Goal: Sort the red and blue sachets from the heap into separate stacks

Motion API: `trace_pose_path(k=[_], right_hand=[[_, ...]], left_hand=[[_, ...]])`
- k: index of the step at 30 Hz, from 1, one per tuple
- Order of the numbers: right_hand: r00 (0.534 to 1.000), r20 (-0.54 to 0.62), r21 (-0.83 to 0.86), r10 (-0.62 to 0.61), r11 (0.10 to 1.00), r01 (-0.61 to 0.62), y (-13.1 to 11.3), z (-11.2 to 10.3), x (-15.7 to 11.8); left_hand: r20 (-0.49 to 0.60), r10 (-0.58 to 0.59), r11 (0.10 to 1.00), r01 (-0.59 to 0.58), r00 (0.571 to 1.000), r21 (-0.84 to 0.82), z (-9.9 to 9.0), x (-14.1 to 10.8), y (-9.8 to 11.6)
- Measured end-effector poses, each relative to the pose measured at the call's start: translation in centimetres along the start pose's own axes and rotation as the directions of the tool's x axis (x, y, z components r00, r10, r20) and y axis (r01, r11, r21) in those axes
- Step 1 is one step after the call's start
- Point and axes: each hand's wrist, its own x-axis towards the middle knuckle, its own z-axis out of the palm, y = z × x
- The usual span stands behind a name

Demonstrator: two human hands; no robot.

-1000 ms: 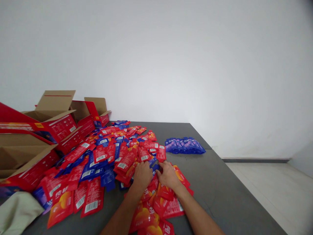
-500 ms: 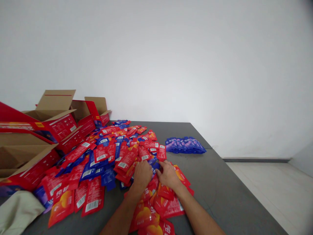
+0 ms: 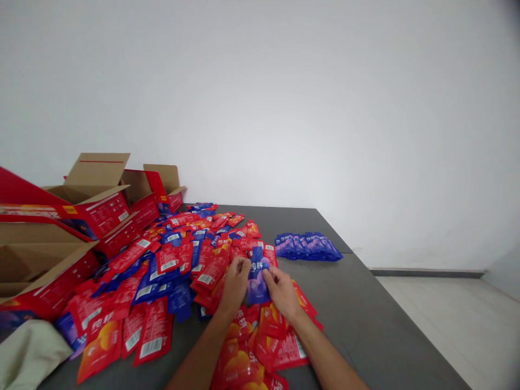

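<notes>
A blue pouch point(image 3: 257, 281) with purple fruit printed on it is held upright between my two hands, its front towards me. My left hand point(image 3: 236, 284) pinches its left edge near the top. On the other side, my right hand point(image 3: 282, 291) has thumb and fingers closed on its right edge. Beneath them lies a heap of red pouches point(image 3: 239, 360) with orange fruit prints. A larger mixed pile of red and blue pouches point(image 3: 168, 257) spreads to the left of my hands.
A neat overlapping row of blue pouches point(image 3: 307, 246) lies at the right on the dark table point(image 3: 345, 319). Open red cardboard boxes point(image 3: 105, 211) stand along the left. A pale cloth point(image 3: 34, 352) sits at the lower left. White wall rises behind.
Both hands have lifted a blue pouch out from among the red ones and now hold it upright. Half a second ago it lay mostly hidden between my hands.
</notes>
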Motion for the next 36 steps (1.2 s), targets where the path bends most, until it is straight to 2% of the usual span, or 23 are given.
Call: trace_pose_path(k=[4,7,9,11,18,24,28,32,34,36], right_hand=[[1.000,0.029,0.010,-0.008,1.000,0.007,-0.5,0.7,-0.6],[0.998,-0.060,-0.014,0.003,1.000,-0.004,-0.8,1.4,-1.0],[0.991,-0.133,-0.036,-0.004,0.999,-0.001,-1.1,1.5,-1.1],[0.987,-0.159,-0.064,-0.025,0.998,0.015,-1.3,1.4,-1.2],[0.988,-0.129,-0.263,-0.081,0.964,0.044,-1.2,0.7,-0.8],[0.993,-0.068,-0.388,-0.100,0.919,0.066,-0.9,0.8,-0.8],[0.992,-0.088,-0.370,-0.089,0.928,0.050,-1.3,0.7,-0.8],[0.974,-0.219,-0.316,-0.053,0.949,-0.019,-1.4,0.1,-0.6],[0.963,-0.268,-0.252,-0.031,0.967,-0.039,-1.5,-0.2,-0.5],[0.962,-0.272,-0.185,-0.010,0.982,-0.042,-1.5,-0.2,-0.6]], left_hand=[[-0.023,0.061,0.993,-0.059,0.998,0.102,0.2,-0.5,0.5],[-0.004,0.147,0.965,-0.142,0.989,0.222,0.6,-1.1,0.5],[0.055,0.179,0.948,-0.187,0.982,0.257,1.0,-1.6,0.6],[0.096,0.191,0.943,-0.210,0.977,0.258,1.6,-2.1,0.7],[0.080,0.145,0.964,-0.159,0.986,0.213,2.0,-2.1,0.6],[0.100,0.118,0.924,-0.147,0.988,0.353,2.1,-2.2,0.8],[0.074,0.117,0.944,-0.134,0.990,0.300,2.2,-2.2,1.1],[0.119,0.105,0.978,-0.124,0.987,0.167,2.1,-2.0,0.9],[0.146,0.108,0.972,-0.135,0.983,0.194,1.9,-2.1,0.9],[0.115,0.116,0.958,-0.142,0.987,0.250,1.7,-2.2,0.8]])
